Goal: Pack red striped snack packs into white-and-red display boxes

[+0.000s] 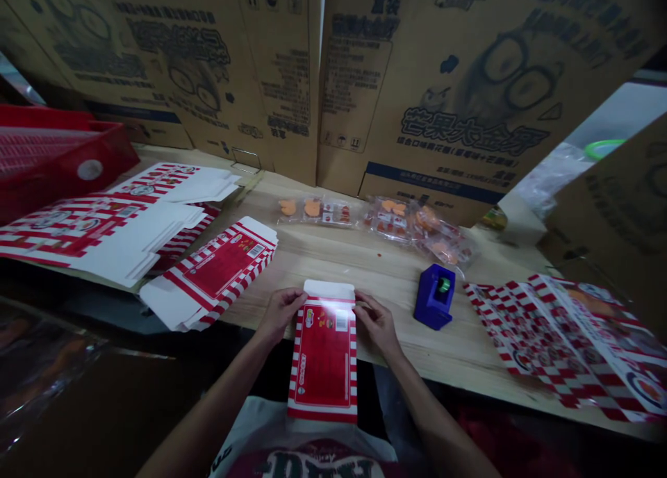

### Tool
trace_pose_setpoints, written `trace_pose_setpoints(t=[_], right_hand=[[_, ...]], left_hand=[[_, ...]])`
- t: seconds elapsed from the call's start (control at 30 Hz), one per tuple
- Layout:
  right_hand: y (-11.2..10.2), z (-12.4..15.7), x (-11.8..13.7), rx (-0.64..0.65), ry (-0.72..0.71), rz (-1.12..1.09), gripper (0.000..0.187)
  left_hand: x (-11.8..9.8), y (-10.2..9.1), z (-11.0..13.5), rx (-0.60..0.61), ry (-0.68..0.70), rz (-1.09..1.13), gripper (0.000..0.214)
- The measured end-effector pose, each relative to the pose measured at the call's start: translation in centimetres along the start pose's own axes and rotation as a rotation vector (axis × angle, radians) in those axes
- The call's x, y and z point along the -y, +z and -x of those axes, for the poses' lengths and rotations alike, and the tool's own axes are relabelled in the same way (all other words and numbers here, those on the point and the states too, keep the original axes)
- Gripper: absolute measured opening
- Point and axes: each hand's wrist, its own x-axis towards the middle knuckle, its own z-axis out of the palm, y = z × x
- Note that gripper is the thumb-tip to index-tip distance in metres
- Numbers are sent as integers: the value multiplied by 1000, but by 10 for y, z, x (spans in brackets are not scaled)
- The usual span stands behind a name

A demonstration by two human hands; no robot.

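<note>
A red-and-white striped carton (323,353) lies in front of me at the table's near edge, its printed panel up and its white end flap pointing away. My left hand (281,314) pinches its upper left side, while my right hand (377,321) grips the upper right side with bent fingers. To the left is a stack of similar flat cartons (224,269). Beyond the carton, clear bags with orange pieces (311,208) and a further heap of such bags (422,228) lie on the wooden table (333,252). A blue tape dispenser (434,297) stands right of my right hand.
Large printed cardboard boxes (469,82) wall off the back. Unfolded carton sheets (114,221) lie at left beside a red basket (62,151). Several striped cartons (573,346) overlap at right. A clear plastic bag (42,374) sits low at left.
</note>
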Motion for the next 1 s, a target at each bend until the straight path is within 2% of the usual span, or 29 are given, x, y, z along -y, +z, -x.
trace_pose_setpoints(t=[0.17, 0.3, 0.43, 0.5, 0.6, 0.7, 0.8, 0.9, 1.0], right_hand=[[1, -7, -2, 25, -69, 4, 24], [2, -10, 1, -10, -26, -4, 17], [2, -13, 8, 35, 32, -37, 18], [2, -14, 12, 32, 75, -118, 22], [-1, -17, 15, 84, 151, -216, 45], [-4, -19, 13, 189, 187, -175, 31], [-5, -18, 12, 182, 114, -86, 22], [-6, -13, 19, 219, 46, -32, 24], [-4, -8, 30, 282, 53, -15, 27]], left_hand=[[4, -2, -4, -36, -3, 27, 30], [7, -3, -9, -65, 6, 52, 29], [6, -6, -17, -32, -19, 47, 49], [4, -8, -20, 16, -35, 30, 47], [1, -10, -22, 67, -33, -5, 35], [0, -12, -20, 84, -11, -49, 31], [0, -13, -17, 116, 4, -107, 28], [-1, -16, -13, 153, 14, -181, 27], [-7, -15, -9, 177, 36, -264, 23]])
